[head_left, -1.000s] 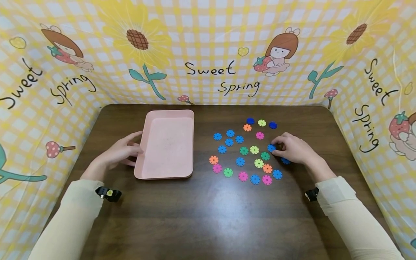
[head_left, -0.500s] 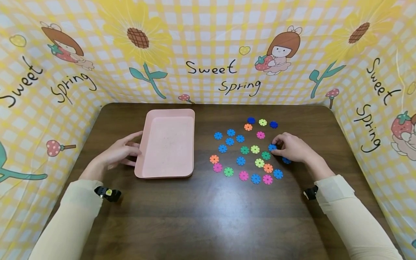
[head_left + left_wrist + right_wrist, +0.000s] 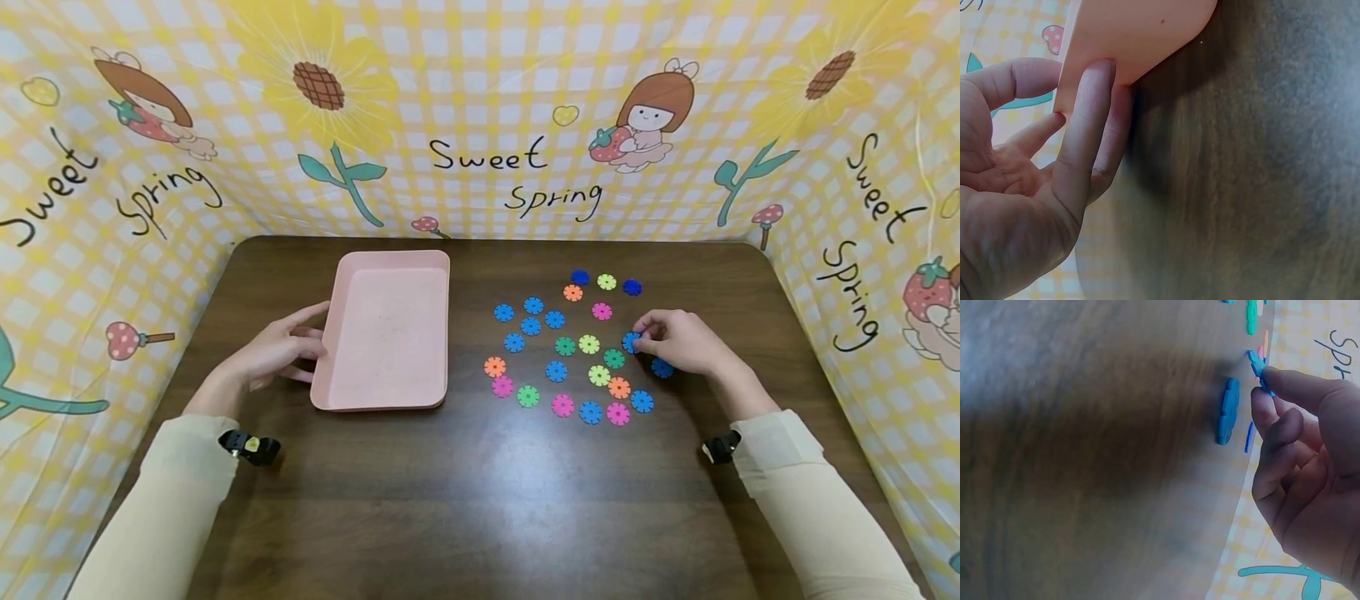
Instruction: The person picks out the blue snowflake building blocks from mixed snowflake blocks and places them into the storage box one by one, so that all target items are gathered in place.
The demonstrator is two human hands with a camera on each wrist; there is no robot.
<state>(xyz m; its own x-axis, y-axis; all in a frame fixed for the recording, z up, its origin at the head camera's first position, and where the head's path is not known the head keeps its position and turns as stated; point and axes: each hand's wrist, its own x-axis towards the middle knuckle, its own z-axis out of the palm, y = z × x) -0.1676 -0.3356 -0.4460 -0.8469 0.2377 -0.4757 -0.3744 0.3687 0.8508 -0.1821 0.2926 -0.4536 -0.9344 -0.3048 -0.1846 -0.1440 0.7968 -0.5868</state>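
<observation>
My right hand pinches a blue notched plastic disc between thumb and fingertips, on the right of a spread of similar discs. In the right wrist view this blue disc is tilted, with the other fingers curled beneath the pinch. Another blue disc lies on the table just below that hand. My left hand is at the left wall of a shallow pink tray; its extended fingers touch the outer side of the tray wall in the left wrist view.
Several blue, green, yellow, orange and pink discs, such as a pink disc, lie flat on the brown wooden table right of the tray. A yellow checked cloth stands round the table's back and sides.
My right hand has shifted slightly to the right with the blue disc between its fingertips, and more of the neighbouring blue disc shows. The left hand stays at the tray.
</observation>
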